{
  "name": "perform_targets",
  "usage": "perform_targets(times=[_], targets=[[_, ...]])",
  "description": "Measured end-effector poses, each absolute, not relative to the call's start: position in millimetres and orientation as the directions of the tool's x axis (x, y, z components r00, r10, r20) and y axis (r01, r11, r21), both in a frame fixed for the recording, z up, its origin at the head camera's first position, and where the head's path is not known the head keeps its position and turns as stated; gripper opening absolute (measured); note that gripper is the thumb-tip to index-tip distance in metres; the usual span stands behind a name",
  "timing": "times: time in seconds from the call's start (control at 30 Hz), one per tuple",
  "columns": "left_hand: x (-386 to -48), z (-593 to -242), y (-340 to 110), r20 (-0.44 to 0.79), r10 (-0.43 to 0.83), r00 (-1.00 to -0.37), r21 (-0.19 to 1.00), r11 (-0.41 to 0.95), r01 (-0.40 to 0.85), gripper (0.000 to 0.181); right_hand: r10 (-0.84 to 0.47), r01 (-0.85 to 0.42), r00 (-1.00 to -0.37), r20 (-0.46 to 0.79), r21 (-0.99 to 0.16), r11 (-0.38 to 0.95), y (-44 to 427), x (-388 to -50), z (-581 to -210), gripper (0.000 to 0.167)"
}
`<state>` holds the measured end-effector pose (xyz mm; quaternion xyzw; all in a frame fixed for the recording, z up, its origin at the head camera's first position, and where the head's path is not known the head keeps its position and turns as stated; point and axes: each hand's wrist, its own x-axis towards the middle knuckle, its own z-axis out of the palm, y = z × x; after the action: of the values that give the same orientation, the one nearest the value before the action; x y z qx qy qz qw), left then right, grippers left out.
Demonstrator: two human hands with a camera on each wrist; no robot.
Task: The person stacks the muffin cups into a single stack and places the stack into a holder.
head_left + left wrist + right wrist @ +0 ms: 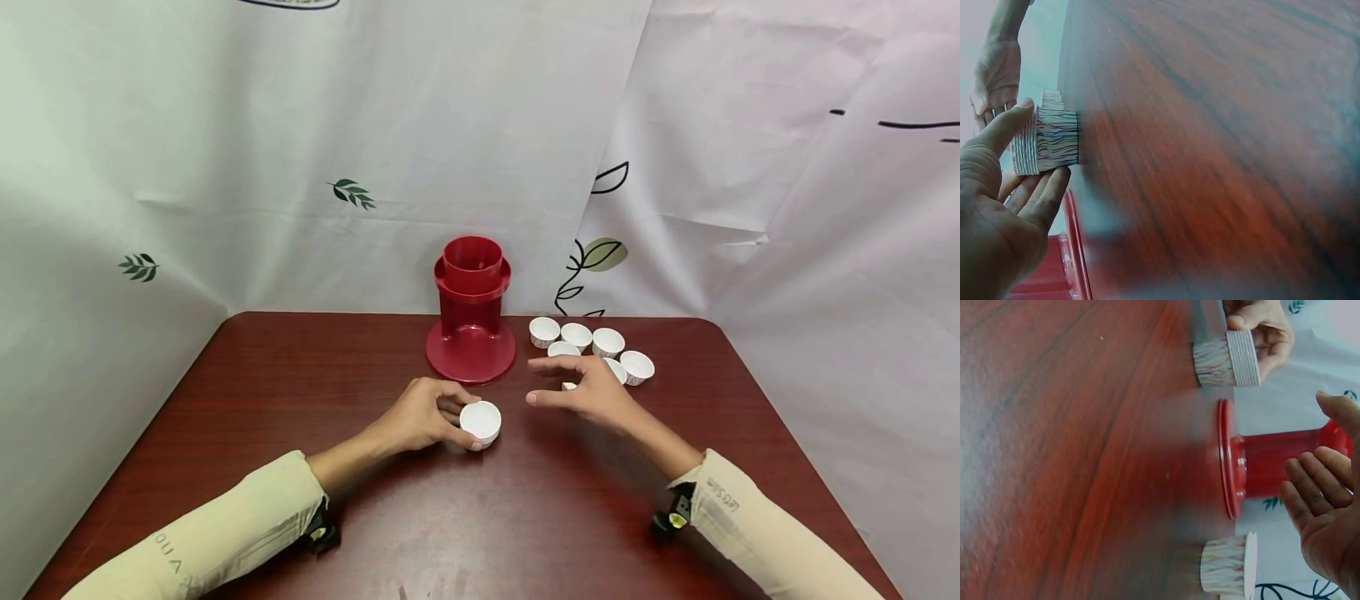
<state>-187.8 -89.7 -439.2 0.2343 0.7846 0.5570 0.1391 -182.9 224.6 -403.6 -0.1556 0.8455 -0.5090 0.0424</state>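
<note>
White cloth (pixel 495 108) is hung behind a brown tabletop (pixel 315 517). A stack (pixel 480 422) of nested cups is pinched between thumb and fingers of the left hand (pixel 426 414), apparently rested on the tabletop. The right hand (pixel 591 390) is held spread, empty; loose cups (pixel 608 343) are grouped just beyond it. Step judged: stack steadied. For another cup to be added, right-hand closure round one would be required.
</note>
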Motion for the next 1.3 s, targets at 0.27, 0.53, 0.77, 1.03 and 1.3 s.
perform_targets(times=[0.27, 0.53, 0.77, 1.03, 1.3], targets=[[-188, -441, -90, 0.071, 0.532, -0.844, 0.94, 0.246, 0.235, 0.048, -0.278, -0.237, -0.954, 0.114, -0.855, 0.461, 239, -187, -398, 0.051], [-187, -441, -91, 0.078, 0.534, -0.842, 0.941, 0.239, 0.238, 0.049, -0.252, -0.22, -0.961, 0.112, -0.863, 0.455, 252, -190, -396, 0.05], [-188, -439, -90, 0.08, 0.537, -0.84, 0.942, 0.234, 0.24, 0.049, -0.211, -0.224, -0.969, 0.13, -0.823, 0.522, 263, -191, -391, 0.049], [-189, -439, -91, 0.067, 0.541, -0.839, 0.942, 0.243, 0.232, 0.051, -0.201, -0.232, -0.968, 0.148, -0.829, 0.509, 268, -192, -386, 0.048], [-190, -440, -90, 0.046, 0.551, -0.833, 0.947, 0.243, 0.212, 0.052, -0.178, -0.207, -0.975, 0.134, -0.84, 0.501, 275, -191, -382, 0.052]])
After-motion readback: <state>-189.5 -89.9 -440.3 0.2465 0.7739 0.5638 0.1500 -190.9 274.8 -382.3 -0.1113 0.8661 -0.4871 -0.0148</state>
